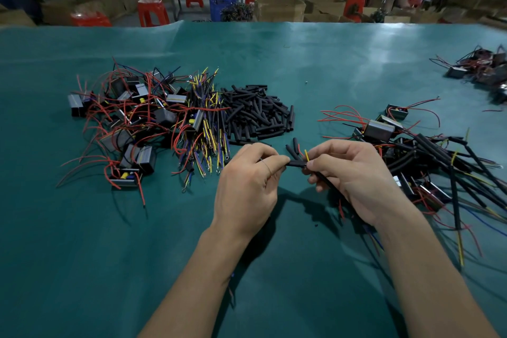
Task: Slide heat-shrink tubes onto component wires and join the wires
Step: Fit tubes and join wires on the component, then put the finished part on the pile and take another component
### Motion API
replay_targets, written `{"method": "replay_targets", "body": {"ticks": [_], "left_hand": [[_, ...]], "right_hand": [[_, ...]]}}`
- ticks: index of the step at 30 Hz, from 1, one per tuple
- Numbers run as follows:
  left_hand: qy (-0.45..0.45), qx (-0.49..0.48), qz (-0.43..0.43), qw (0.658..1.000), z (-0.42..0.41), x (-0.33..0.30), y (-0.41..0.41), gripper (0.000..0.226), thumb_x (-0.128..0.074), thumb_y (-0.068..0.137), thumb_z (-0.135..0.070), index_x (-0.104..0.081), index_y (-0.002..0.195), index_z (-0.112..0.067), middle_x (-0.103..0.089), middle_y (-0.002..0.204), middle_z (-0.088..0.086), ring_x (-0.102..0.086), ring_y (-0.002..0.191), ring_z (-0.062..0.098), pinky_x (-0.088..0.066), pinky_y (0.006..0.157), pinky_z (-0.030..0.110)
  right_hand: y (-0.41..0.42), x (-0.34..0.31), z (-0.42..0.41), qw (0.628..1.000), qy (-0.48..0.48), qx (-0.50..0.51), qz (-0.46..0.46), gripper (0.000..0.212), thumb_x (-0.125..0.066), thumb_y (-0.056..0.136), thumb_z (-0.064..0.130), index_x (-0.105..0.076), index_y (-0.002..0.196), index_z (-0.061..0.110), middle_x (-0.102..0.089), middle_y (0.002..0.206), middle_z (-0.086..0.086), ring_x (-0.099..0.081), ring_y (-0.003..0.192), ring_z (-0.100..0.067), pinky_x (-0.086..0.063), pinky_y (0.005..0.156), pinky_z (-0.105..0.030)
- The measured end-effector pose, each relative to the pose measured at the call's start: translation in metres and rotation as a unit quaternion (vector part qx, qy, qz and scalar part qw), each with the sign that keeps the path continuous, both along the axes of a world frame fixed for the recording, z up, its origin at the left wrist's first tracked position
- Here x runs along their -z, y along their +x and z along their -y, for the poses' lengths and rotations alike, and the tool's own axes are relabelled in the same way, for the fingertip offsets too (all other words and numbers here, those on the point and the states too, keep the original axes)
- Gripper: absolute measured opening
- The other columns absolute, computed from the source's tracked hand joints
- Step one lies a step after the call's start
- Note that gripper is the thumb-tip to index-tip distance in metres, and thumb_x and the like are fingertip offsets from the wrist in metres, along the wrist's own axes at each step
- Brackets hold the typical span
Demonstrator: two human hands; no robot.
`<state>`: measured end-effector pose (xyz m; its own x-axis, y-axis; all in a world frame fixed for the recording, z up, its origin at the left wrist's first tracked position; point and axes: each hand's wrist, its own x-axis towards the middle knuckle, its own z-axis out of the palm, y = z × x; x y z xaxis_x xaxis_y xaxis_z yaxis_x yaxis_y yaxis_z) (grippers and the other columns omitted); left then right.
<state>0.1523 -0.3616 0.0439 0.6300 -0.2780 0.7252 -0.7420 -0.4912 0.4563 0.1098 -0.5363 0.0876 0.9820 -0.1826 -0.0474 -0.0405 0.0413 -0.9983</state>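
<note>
Your left hand [247,178] pinches a short black heat-shrink tube [296,164], lying roughly level, open end toward your right hand [354,175]. That one's clamped on a yellow wire [307,156] tip just right of the tube, so feeding runs leftward, I'd guess.

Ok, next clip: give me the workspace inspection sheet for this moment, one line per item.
Surface: green mat over the table, wrinkled at the far edge.
Job's things: pile of black heat-shrink tubes; unprocessed components with red leads at left; sleeved components at right.
Clutter: another component heap at far right.
Grippers: left hand pinches a black tube; right hand holds a black-sleeved lead with a yellow wire tip at the tube's mouth.
Cables: bundle of yellow and blue wires beside the tubes.
Surroundings: red stools, cardboard boxes, people standing behind.
</note>
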Motion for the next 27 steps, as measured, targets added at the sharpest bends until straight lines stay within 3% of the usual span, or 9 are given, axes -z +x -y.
{"method": "replay_targets", "body": {"ticks": [22,27], "left_hand": [[-0.003,0.014,0.019,1.000,0.0048,0.0016,-0.0017,0.016,-0.072,0.086,0.000,-0.079,0.099,-0.004,-0.068,0.093,0.007,-0.064,0.085,0.029,-0.055,0.071,0.041],[0.010,0.024,0.031,0.999,0.0074,0.0004,-0.0040,0.028,-0.070,0.079,0.010,-0.079,0.102,-0.004,-0.069,0.094,0.008,-0.065,0.086,0.029,-0.055,0.071,0.039]], "right_hand": [[0.0047,0.0071,0.0007,0.996,-0.060,0.039,0.048,0.035,-0.064,0.079,-0.016,-0.073,0.063,0.014,-0.066,0.057,-0.008,-0.061,0.046,-0.016,-0.046,0.042,-0.022],[0.0039,0.0060,-0.0019,0.997,-0.060,0.021,0.038,0.013,-0.064,0.076,0.006,-0.074,0.068,0.011,-0.064,0.059,-0.001,-0.053,0.044,-0.018,-0.038,0.039,-0.024]]}}
